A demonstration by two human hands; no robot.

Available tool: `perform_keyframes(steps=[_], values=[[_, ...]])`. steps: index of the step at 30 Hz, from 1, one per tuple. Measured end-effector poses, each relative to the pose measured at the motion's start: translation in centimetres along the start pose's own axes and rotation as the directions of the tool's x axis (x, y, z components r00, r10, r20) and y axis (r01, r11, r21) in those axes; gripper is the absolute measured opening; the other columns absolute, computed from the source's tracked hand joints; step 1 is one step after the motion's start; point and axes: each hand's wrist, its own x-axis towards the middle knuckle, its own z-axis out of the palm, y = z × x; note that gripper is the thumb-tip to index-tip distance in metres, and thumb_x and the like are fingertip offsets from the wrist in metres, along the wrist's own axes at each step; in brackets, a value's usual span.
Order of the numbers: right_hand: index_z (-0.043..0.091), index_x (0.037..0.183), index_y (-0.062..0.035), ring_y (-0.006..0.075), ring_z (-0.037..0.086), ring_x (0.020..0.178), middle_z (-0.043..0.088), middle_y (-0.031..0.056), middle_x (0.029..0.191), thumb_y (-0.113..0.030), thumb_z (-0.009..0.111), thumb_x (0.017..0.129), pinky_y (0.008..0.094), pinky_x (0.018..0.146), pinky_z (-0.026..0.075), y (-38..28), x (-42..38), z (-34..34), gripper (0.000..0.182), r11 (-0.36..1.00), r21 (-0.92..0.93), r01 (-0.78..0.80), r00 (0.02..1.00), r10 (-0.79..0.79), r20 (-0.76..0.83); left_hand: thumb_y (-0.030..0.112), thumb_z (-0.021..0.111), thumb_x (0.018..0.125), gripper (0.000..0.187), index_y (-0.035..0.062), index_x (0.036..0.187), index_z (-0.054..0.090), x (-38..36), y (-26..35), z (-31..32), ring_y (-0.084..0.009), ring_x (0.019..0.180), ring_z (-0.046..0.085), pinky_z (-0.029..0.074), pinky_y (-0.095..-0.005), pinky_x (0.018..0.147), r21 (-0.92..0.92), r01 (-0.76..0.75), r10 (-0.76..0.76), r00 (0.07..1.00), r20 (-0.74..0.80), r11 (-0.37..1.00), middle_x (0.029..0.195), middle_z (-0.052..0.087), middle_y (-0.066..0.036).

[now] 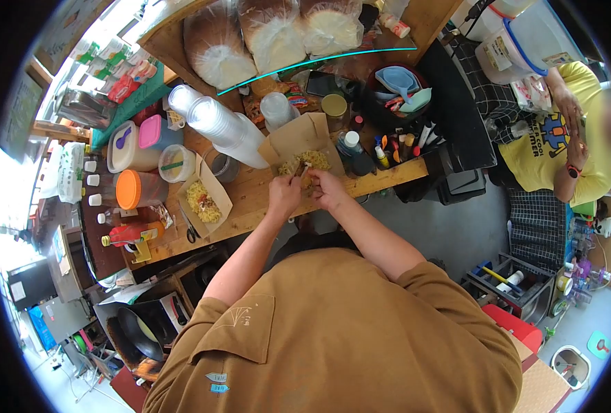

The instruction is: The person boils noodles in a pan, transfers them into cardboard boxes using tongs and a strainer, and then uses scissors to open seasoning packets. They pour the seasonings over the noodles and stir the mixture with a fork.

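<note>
Both of my hands meet over an open cardboard box (295, 138) holding yellow rice (323, 160). The fingers of my left hand (285, 194) are closed at the box's front edge, pinching something small and brownish that I cannot make out. Close beside it, my right hand (328, 190) is also closed, its fingertips at the same spot over the rice. A second open box (219, 195) with yellow rice and reddish bits (203, 202) sits to the left on the wooden table (250, 215). Black-handled scissors (192, 234) lie at its front.
Stacked plastic cups (226, 131) lean behind the boxes. An orange-lidded jar (132, 189) and sauce bottle (137, 234) stand left; a white-capped bottle (352, 141) stands right. Bagged bread (271, 34) fills the shelf. A person in yellow (560, 138) sits at the right.
</note>
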Motion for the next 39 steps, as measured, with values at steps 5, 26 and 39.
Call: perform_keyframes(steps=[5, 26, 39], values=[[0.061, 0.082, -0.0169, 0.0069, 0.028, 0.045, 0.044, -0.0074, 0.062, -0.016, 0.069, 0.089, 0.0223, 0.041, 0.022, -0.2, -0.8, 1.0, 0.011, 0.997, -0.003, -0.075, 0.997, 0.075, 0.024, 0.02, 0.056, 0.088, 0.032, -0.0055, 0.073, 0.066, 0.2, -0.2, 0.7, -0.0199, 0.054, 0.061, 0.047, -0.0362, 0.054, 0.015, -0.042, 0.043, 0.999, -0.031, 0.999, 0.057, 0.061, -0.012], [0.055, 0.08, -0.0159, 0.0072, 0.026, 0.043, 0.042, -0.0068, 0.06, -0.015, 0.06, 0.095, 0.021, 0.039, 0.02, -0.6, -1.1, 0.9, 0.016, 0.982, 0.132, -0.132, 0.991, 0.13, 0.019, 0.015, 0.057, 0.087, 0.025, -0.0056, 0.074, 0.062, -1.2, 2.3, -0.5, -0.0344, 0.057, 0.061, 0.046, -0.0433, 0.054, 0.08, -0.214, 0.217, 0.976, -0.026, 0.974, 0.063, 0.059, -0.022], [0.065, 0.087, -0.0114, 0.0094, 0.043, 0.045, 0.063, -0.0001, 0.071, -0.018, 0.064, 0.095, 0.0226, 0.04, 0.033, 0.5, 3.3, -0.3, 0.011, 0.98, 0.028, -0.199, 0.973, 0.194, 0.128, 0.017, 0.053, 0.089, 0.026, -0.0031, 0.084, 0.068, -0.2, 2.5, -0.4, -0.045, 0.079, 0.065, 0.051, -0.0519, 0.069, 0.272, -0.246, 0.216, 0.967, 0.134, 0.93, 0.082, 0.066, -0.026]])
